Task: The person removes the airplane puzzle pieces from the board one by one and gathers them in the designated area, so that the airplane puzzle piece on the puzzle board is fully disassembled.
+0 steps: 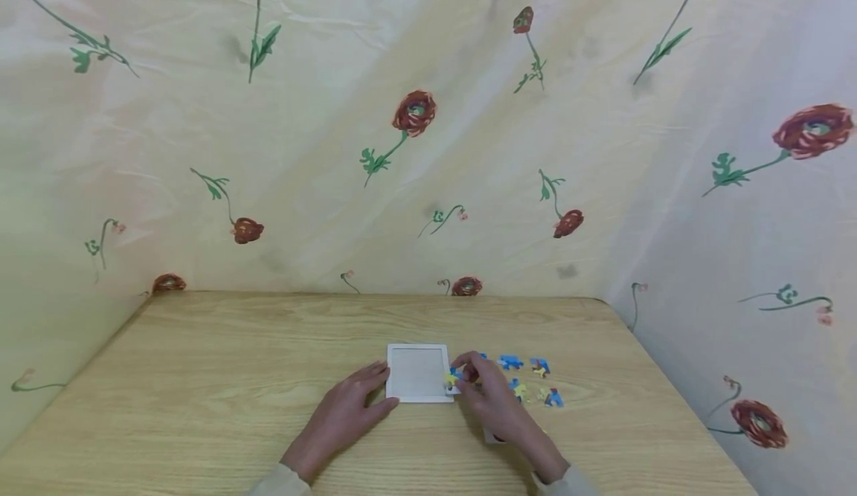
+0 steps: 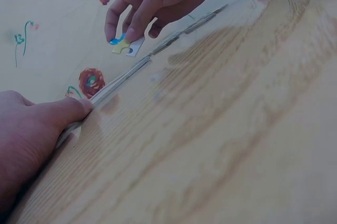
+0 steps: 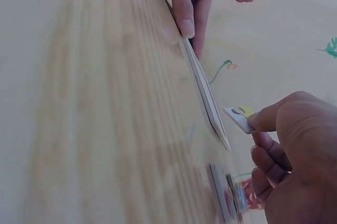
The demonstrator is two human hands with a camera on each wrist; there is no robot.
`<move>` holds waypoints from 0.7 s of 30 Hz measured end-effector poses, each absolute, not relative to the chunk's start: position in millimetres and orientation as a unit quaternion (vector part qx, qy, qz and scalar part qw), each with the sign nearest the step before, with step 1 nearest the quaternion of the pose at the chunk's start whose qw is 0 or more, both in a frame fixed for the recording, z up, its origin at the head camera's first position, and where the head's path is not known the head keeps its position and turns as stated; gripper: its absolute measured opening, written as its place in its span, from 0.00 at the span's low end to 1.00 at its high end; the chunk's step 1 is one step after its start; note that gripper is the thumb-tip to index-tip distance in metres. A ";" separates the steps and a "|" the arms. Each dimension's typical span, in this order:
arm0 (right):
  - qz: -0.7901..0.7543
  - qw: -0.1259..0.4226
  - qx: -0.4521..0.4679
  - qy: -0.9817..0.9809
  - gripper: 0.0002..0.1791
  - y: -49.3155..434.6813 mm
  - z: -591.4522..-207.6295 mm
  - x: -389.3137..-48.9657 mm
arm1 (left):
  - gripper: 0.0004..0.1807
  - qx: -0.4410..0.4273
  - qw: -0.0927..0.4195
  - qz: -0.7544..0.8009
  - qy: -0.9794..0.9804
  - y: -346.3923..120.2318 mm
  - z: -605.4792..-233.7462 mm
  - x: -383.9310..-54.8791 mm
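A square white puzzle frame (image 1: 418, 374) with a pale bare inside lies flat on the table. My left hand (image 1: 351, 405) holds it at the left side, thumb by the near left corner and fingers along the left edge. Over the right edge of the frame, my right hand (image 1: 497, 399) pinches a jigsaw piece (image 2: 122, 47) between thumb and fingertips. That piece is blue and yellow with a white border; in the right wrist view its white corner (image 3: 238, 120) stands tilted, apart from the frame.
Several loose jigsaw pieces (image 1: 511, 362) lie to the right of the frame, some partly hidden by my right hand. Another piece (image 1: 494, 438) shows under the right wrist. Around the wooden table (image 1: 221, 377) hangs a flowered cloth (image 1: 321, 146) at the back and sides.
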State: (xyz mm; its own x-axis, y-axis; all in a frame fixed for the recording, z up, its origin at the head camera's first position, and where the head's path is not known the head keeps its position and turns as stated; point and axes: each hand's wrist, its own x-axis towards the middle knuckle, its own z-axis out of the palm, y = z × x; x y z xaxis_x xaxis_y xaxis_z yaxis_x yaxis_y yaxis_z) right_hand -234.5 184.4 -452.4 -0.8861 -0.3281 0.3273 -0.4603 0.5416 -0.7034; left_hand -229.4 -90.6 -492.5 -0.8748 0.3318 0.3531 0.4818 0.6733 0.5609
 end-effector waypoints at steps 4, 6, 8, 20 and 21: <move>0.436 0.073 0.228 -0.868 0.13 192.6 -452.2 -231.7 | 0.31 -0.226 0.117 -0.339 -0.906 -91.3 -493.6 -229.4; 0.441 0.073 0.228 -0.865 0.13 196.9 -451.4 -229.5 | 0.31 -0.228 0.118 -0.338 -0.906 -91.7 -494.4 -229.5; 0.439 0.073 0.223 -0.867 0.13 200.7 -450.7 -227.1 | 0.31 -0.228 0.118 -0.336 -0.906 -91.9 -494.4 -229.6; 0.449 0.064 0.160 -0.877 0.14 223.1 -448.3 -214.0 | 0.33 -0.232 0.114 -0.344 -0.903 -92.7 -491.8 -228.3; 0.453 0.068 0.162 -0.874 0.13 225.2 -448.2 -213.1 | 0.33 -0.232 0.113 -0.344 -0.903 -92.7 -491.4 -228.1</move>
